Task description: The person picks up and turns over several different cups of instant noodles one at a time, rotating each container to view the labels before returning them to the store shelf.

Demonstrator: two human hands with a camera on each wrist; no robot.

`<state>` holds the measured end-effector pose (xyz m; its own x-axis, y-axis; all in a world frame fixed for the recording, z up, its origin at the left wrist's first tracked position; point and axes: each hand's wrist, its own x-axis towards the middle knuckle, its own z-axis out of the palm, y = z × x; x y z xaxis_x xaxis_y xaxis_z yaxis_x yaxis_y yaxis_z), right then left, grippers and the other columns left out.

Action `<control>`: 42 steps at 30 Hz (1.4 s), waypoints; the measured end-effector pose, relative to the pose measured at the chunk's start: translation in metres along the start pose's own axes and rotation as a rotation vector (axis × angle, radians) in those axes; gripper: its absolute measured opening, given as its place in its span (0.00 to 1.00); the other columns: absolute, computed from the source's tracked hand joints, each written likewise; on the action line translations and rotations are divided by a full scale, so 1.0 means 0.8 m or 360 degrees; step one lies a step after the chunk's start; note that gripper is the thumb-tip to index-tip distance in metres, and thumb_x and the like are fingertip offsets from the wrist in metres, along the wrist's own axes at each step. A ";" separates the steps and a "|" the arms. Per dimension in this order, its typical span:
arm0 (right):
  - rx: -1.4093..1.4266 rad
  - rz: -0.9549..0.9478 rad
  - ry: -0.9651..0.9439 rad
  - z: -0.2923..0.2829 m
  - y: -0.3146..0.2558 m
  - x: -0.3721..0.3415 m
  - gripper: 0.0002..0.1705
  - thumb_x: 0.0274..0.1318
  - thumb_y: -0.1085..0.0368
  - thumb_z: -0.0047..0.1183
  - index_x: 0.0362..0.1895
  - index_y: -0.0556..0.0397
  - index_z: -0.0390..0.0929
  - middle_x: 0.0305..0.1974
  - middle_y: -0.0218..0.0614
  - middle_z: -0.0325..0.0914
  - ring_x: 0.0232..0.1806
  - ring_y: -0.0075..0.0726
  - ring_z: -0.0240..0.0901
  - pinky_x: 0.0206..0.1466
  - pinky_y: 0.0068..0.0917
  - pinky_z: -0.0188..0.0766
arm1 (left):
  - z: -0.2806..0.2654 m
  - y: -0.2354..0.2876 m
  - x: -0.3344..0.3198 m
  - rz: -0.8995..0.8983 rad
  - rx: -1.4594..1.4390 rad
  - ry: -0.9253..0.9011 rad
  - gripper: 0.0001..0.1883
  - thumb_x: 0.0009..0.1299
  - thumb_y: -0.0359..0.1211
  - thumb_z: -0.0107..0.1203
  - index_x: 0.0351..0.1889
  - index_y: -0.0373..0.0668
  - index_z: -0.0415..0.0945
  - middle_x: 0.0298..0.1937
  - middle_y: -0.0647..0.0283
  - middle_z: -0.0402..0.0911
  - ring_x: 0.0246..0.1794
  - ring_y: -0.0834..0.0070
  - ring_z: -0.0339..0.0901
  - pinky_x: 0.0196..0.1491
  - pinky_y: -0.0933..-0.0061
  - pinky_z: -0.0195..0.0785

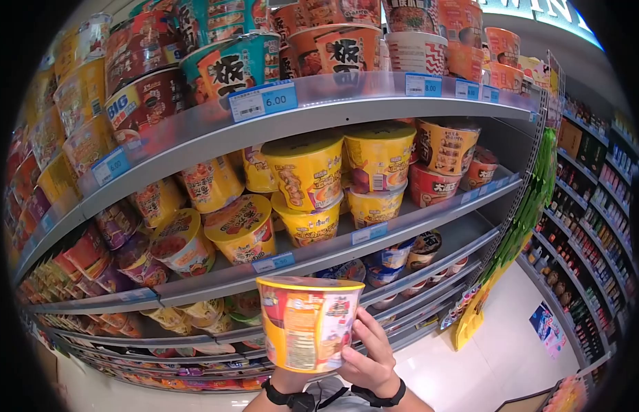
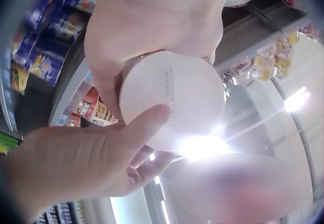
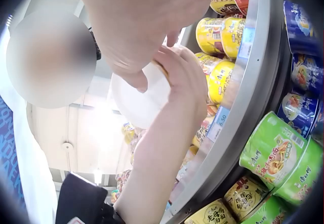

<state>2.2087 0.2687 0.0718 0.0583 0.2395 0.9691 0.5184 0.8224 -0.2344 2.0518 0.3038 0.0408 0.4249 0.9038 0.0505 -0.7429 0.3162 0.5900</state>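
Observation:
A yellow-rimmed instant noodle cup (image 1: 309, 323) is held in front of the shelves, its printed side facing the head camera. Behind its lower part, my left hand (image 1: 292, 380) grips it, most fingers hidden by the cup in the head view. My right hand (image 1: 371, 353) holds the cup's right side, fingers curled along the wall. In the left wrist view the cup's white base (image 2: 177, 97) shows small printed text, with the right hand's thumb (image 2: 154, 118) on it and the left hand (image 2: 157, 21) round the far side. The right wrist view shows the left hand (image 3: 177, 97) curled round the cup.
A curved shelf edge (image 1: 347, 106) with price tags runs above the cup. Stacked yellow noodle cups (image 1: 306, 175) stand behind. At the right are a green hanging strip (image 1: 532, 199), a yellow object (image 1: 469, 328) near the floor, and another aisle's shelves (image 1: 587, 199).

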 end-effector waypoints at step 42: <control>-0.0314 0.0267 -0.0317 0.025 0.069 0.040 0.30 0.50 0.63 0.70 0.60 0.52 0.79 0.63 0.48 0.73 0.67 0.60 0.68 0.69 0.52 0.64 | -0.077 0.110 0.037 0.1211 0.2416 0.0598 0.41 0.66 0.37 0.73 0.74 0.43 0.61 0.71 0.58 0.71 0.69 0.64 0.70 0.73 0.60 0.60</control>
<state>2.2221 0.3321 0.0886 -0.0011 0.4754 0.8798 0.6722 0.6518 -0.3513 1.9672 0.3761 0.0446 -0.0569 0.7917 0.6083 0.4964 -0.5062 0.7052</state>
